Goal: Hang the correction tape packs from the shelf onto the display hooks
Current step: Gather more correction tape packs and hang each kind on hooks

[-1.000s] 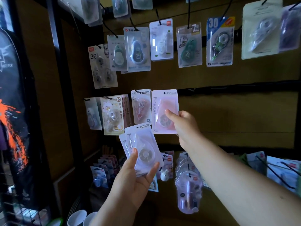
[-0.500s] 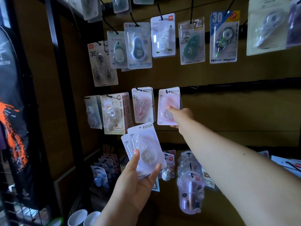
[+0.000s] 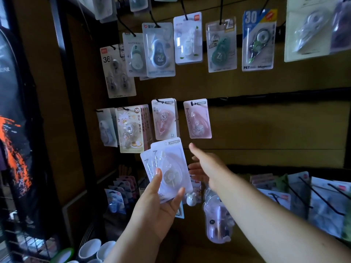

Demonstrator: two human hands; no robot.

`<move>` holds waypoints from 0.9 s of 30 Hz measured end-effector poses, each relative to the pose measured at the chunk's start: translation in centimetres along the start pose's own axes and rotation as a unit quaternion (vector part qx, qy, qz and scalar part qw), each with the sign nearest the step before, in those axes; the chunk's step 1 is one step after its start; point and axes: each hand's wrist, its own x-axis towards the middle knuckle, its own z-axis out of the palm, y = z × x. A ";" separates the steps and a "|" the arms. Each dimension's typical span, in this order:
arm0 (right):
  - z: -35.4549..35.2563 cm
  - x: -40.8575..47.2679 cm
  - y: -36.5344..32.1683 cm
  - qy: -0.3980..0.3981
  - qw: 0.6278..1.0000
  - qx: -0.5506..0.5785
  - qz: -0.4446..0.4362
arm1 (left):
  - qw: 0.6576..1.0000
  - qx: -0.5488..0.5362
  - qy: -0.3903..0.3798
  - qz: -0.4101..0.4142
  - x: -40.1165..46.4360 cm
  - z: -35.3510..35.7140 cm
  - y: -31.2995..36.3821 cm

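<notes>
A pink pack (image 3: 197, 119) was seen hanging on its hook, untouched. Just below it, the right hand (image 3: 206, 164) was held empty, fingers loosely extended. Two correction tape packs (image 3: 168, 170) were pinched, fanned, in the left hand (image 3: 157, 207), presumably kept ready for picking singly.

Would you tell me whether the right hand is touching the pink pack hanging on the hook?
Apart. The head view shows the right hand open below the pink pack, with bare backboard visible between its fingertip and the pack's lower edge.
</notes>
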 end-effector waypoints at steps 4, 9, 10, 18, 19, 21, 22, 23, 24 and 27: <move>0.3 -3.5 0.8 -0.060 0.995 -0.044 -0.062 | 0.999 0.025 -0.020 0.002 -0.4 0.4 -0.2; 0.0 -5.2 1.0 -0.031 0.990 -0.054 -0.128 | 0.998 0.050 -0.032 0.007 -0.8 0.9 -0.3; -0.1 -5.3 1.0 -0.027 0.989 -0.050 -0.139 | 0.998 0.054 -0.030 0.009 -0.8 1.1 -0.3; -1.0 -5.2 1.1 0.001 0.986 -0.037 -0.160 | 0.997 0.073 0.000 0.037 -1.2 1.2 -0.7; -1.2 -5.2 0.9 0.001 0.987 -0.017 -0.160 | 0.997 0.071 0.002 0.042 -1.1 1.1 -0.7; -1.5 -5.1 0.5 0.004 0.986 0.024 -0.166 | 0.997 0.066 0.003 0.051 -1.0 0.9 -0.6; -1.7 -5.1 0.2 0.009 0.985 0.034 -0.172 | 0.997 0.061 0.004 0.052 -1.0 0.9 -0.5; -1.8 -5.0 -0.2 0.015 0.983 0.037 -0.181 | 0.997 0.057 0.008 0.052 -1.0 0.8 -0.4; -1.9 -4.8 -0.6 0.021 0.980 0.038 -0.192 | 0.997 0.055 0.012 0.052 -1.0 0.7 -0.3; -2.0 -4.1 -2.4 0.034 0.974 0.041 -0.222 | 0.997 0.052 0.032 0.049 -1.1 0.8 -0.1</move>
